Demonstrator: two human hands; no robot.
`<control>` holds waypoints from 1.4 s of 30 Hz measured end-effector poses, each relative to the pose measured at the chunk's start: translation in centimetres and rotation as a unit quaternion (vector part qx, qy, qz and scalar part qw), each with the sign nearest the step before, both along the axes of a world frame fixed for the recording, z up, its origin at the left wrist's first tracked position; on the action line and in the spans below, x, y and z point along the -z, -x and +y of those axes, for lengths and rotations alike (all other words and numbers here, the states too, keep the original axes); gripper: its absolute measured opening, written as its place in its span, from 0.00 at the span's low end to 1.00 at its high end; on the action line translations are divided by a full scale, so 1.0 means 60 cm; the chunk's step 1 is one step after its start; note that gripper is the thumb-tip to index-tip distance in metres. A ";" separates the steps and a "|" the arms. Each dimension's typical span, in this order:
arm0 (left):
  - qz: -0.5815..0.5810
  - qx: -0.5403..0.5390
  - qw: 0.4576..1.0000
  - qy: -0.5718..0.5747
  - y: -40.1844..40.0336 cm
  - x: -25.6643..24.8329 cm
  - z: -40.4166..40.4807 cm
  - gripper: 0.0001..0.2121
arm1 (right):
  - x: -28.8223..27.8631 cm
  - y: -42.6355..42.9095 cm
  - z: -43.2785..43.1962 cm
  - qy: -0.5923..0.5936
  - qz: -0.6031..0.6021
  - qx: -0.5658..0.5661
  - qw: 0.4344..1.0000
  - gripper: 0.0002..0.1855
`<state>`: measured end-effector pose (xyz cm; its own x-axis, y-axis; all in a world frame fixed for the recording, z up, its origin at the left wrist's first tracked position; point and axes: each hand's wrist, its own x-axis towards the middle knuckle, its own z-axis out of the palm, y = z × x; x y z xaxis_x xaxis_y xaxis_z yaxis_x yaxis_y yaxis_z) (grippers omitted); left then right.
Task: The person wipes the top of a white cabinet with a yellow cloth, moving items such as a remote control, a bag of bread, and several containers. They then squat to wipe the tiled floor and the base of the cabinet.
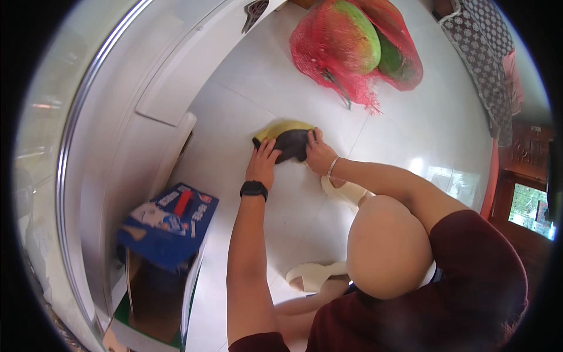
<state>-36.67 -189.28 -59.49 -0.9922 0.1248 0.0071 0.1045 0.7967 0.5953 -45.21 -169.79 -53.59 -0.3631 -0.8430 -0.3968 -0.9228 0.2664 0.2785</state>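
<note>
A cloth point(288, 143), yellow on its far side and dark brown to black on the near side, lies bunched on the white tiled floor point(303, 200). My left hand point(262, 160), with a black watch at the wrist, grips its left end with the fingers over the top. At the cloth's right end, my right hand point(319, 152) holds the edge between thumb and fingers. A ring and a light bangle show on that hand and wrist. The cloth's underside is hidden.
Beyond the cloth lie large green fruits point(358, 37) in a red mesh bag point(312, 53). To the left, a blue printed box point(176, 224) stands by a white appliance or cabinet point(162, 83). My light shoes point(314, 275) and bent knee point(389, 246) are close on the right.
</note>
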 end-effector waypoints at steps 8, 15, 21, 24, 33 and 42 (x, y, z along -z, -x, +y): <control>-0.059 0.023 0.980 0.186 -0.187 -0.054 0.060 0.16 | 0.001 -0.025 0.048 0.031 -0.204 -0.111 0.972 0.09; 0.016 -0.144 0.989 0.030 -0.106 -0.090 0.019 0.25 | -0.025 0.136 -0.089 0.293 -0.153 -0.269 0.904 0.11; 0.065 -0.387 0.907 0.153 0.035 -0.034 0.006 0.28 | 0.056 0.282 -0.293 0.217 -0.048 -0.348 0.911 0.17; -0.031 -0.441 0.864 0.243 0.077 -0.011 -0.036 0.28 | 0.055 0.227 -0.387 0.134 -0.145 -0.135 0.971 0.19; -0.035 -0.420 0.891 0.169 0.282 0.032 -0.142 0.28 | 0.056 0.364 -0.398 0.142 -0.015 -0.058 0.988 0.20; -0.048 -0.197 0.972 0.123 0.168 0.007 -0.080 0.23 | 0.105 0.277 -0.194 0.331 -0.065 0.093 0.937 0.30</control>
<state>-46.73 -194.11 -59.92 -0.9581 -0.2778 -0.0701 -0.2835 0.8833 0.3734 -61.84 -181.45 -59.86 -0.5136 -0.8465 0.1402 -0.8576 0.5010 -0.1165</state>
